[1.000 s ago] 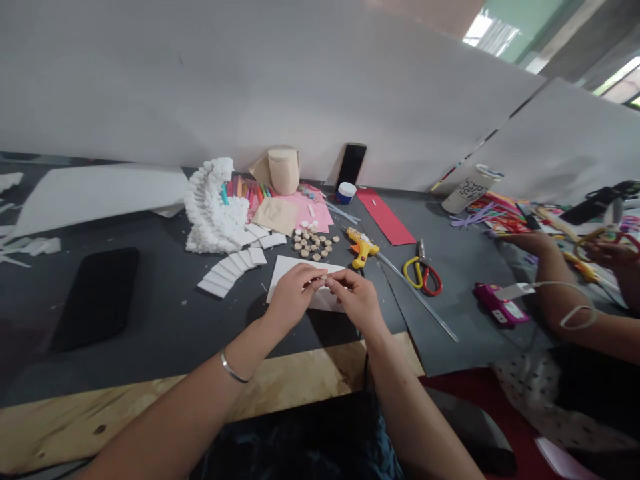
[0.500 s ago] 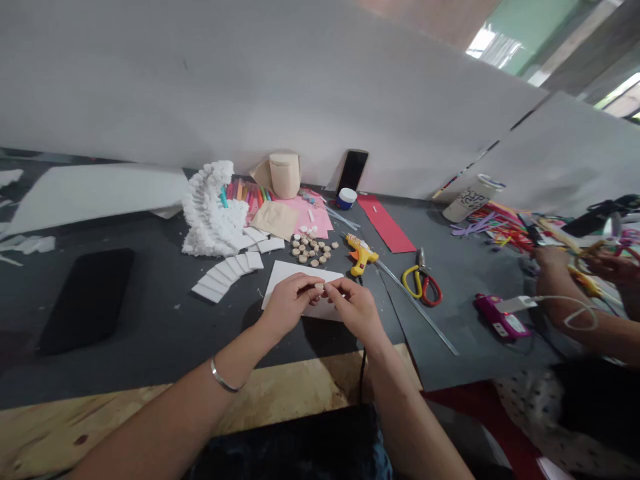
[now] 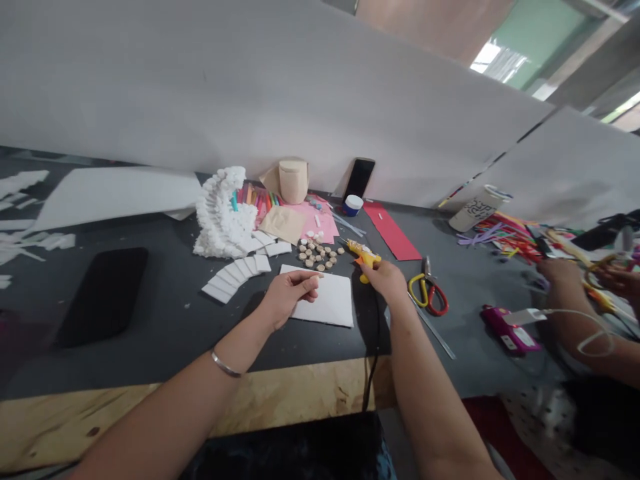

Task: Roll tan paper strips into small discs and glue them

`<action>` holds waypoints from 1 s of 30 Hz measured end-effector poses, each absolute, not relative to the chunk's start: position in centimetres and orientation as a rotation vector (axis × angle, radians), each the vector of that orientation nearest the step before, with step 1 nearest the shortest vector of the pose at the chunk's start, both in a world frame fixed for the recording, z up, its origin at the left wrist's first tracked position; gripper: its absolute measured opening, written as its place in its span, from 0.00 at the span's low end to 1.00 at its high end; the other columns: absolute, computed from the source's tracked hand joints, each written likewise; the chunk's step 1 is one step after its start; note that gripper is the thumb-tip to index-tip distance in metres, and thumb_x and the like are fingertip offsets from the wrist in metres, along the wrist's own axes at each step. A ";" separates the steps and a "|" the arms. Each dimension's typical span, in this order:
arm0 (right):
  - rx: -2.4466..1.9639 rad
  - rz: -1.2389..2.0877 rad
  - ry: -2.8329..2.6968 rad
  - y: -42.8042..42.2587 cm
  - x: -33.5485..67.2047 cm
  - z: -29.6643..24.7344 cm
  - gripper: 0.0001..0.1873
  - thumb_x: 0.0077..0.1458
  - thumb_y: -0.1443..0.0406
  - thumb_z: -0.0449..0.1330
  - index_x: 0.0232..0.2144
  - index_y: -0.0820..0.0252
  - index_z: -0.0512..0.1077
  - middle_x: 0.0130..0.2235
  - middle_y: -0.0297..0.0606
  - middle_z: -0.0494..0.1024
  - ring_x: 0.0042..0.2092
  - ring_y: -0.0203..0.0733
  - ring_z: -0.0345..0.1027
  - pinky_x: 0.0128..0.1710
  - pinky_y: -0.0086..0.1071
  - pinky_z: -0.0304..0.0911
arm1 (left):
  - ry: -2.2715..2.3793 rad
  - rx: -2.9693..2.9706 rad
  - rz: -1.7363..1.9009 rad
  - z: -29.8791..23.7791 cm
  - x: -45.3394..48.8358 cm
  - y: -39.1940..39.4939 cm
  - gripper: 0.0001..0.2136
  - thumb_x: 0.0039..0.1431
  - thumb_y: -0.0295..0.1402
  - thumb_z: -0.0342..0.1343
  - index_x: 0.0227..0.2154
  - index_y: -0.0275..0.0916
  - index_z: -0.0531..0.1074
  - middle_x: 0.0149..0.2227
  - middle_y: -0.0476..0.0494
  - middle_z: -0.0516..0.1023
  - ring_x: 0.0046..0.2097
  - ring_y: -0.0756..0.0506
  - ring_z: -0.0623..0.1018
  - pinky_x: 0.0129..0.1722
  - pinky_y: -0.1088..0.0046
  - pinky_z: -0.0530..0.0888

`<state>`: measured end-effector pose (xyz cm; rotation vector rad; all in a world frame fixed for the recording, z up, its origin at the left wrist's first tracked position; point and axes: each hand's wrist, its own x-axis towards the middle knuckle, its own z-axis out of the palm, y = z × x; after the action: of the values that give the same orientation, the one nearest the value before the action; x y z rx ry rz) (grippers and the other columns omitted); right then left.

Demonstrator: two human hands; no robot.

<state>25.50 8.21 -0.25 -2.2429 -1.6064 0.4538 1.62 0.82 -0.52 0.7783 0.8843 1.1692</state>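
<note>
Between the thumb and fingers of my left hand [image 3: 289, 293] is a small round wooden disc [image 3: 319, 276], its edge just showing. That hand is above the left part of a white board [image 3: 330, 300]. My right hand [image 3: 387, 283] is closed round the handle of a yellow hot glue gun [image 3: 364, 255], whose nozzle points to the upper left. Its dark cord [image 3: 376, 333] runs down over the table edge. Several more wooden discs [image 3: 320, 253] lie in a group behind the board.
White foam pieces [image 3: 235, 275] and a bumpy white foam shape [image 3: 225, 220] are on the left, near a black phone-like slab [image 3: 105, 293]. Scissors-like pliers [image 3: 427, 290] and a red sheet [image 3: 393, 230] lie to the right. Another person's arm [image 3: 575, 307] works at far right.
My right hand has left the disc, moved right and taken hold of the glue gun. My left hand keeps the disc, and more of the white board shows.
</note>
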 end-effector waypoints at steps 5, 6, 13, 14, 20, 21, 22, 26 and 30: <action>-2.065 0.599 -1.453 7.8 27.1 -1.1 0.15 0.47 0.54 0.61 0.21 0.61 0.73 0.23 0.41 0.76 0.32 0.46 0.73 0.28 0.30 0.57 | 0.861 0.687 1.177 -0.4 1.4 1.0 0.20 0.32 0.39 0.74 0.29 0.32 0.80 0.23 0.48 0.75 0.24 0.54 0.72 0.24 0.78 0.69; -2.017 0.641 -1.409 7.7 27.3 -1.2 0.16 0.46 0.53 0.61 0.21 0.61 0.73 0.21 0.39 0.75 0.30 0.44 0.71 0.26 0.30 0.57 | 0.859 0.682 1.174 -0.4 1.3 0.9 0.19 0.33 0.38 0.74 0.29 0.32 0.80 0.23 0.48 0.75 0.24 0.54 0.72 0.24 0.78 0.69; -1.630 1.029 -1.083 6.5 27.0 -0.6 0.21 0.42 0.49 0.62 0.31 0.59 0.72 0.23 0.30 0.69 0.22 0.32 0.62 0.22 0.27 0.63 | 0.841 0.645 1.156 -0.4 1.1 1.1 0.18 0.34 0.37 0.73 0.29 0.33 0.78 0.22 0.49 0.74 0.25 0.54 0.72 0.25 0.78 0.69; -1.583 1.061 -1.047 6.2 26.8 -0.3 0.21 0.41 0.49 0.63 0.31 0.58 0.71 0.23 0.28 0.67 0.22 0.31 0.61 0.22 0.27 0.64 | 0.839 0.636 1.156 -0.4 1.1 1.1 0.18 0.34 0.37 0.73 0.29 0.33 0.78 0.22 0.49 0.74 0.25 0.54 0.72 0.25 0.79 0.68; -1.345 1.128 -0.907 4.7 26.0 1.1 0.24 0.35 0.58 0.70 0.36 0.54 0.68 0.25 0.24 0.65 0.22 0.27 0.58 0.18 0.21 0.58 | 0.829 0.613 1.149 -0.5 0.9 1.2 0.17 0.36 0.37 0.73 0.28 0.33 0.76 0.21 0.51 0.73 0.24 0.55 0.71 0.25 0.81 0.67; -1.306 1.124 -0.933 4.5 25.9 1.1 0.24 0.36 0.59 0.70 0.38 0.54 0.69 0.26 0.25 0.67 0.22 0.27 0.58 0.18 0.20 0.56 | 0.829 0.610 1.150 -0.5 0.8 1.3 0.17 0.36 0.37 0.73 0.28 0.33 0.76 0.21 0.51 0.73 0.24 0.56 0.71 0.25 0.81 0.67; -1.276 1.115 -0.971 4.4 25.7 1.0 0.24 0.37 0.60 0.70 0.39 0.54 0.69 0.27 0.25 0.68 0.22 0.27 0.58 0.17 0.21 0.54 | 0.828 0.603 1.151 -0.5 0.8 1.3 0.17 0.37 0.37 0.73 0.28 0.33 0.76 0.21 0.51 0.73 0.24 0.56 0.71 0.25 0.81 0.67; -1.352 1.013 -1.159 3.8 25.4 0.2 0.20 0.42 0.57 0.68 0.37 0.58 0.71 0.26 0.28 0.70 0.23 0.29 0.59 0.20 0.23 0.54 | 0.813 0.562 1.166 -0.3 0.8 1.3 0.17 0.36 0.36 0.73 0.27 0.34 0.74 0.21 0.52 0.73 0.24 0.56 0.71 0.25 0.82 0.67; -1.429 1.060 -1.250 3.1 25.0 -0.5 0.17 0.45 0.53 0.66 0.29 0.60 0.73 0.27 0.33 0.73 0.26 0.34 0.63 0.24 0.26 0.58 | 0.805 0.498 1.189 0.0 0.7 1.3 0.17 0.35 0.34 0.74 0.27 0.33 0.74 0.22 0.52 0.73 0.24 0.56 0.71 0.25 0.83 0.66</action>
<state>25.00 3.11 -0.52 -1.4292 -1.2500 1.0599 0.71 1.31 -0.02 0.4976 0.8047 1.1894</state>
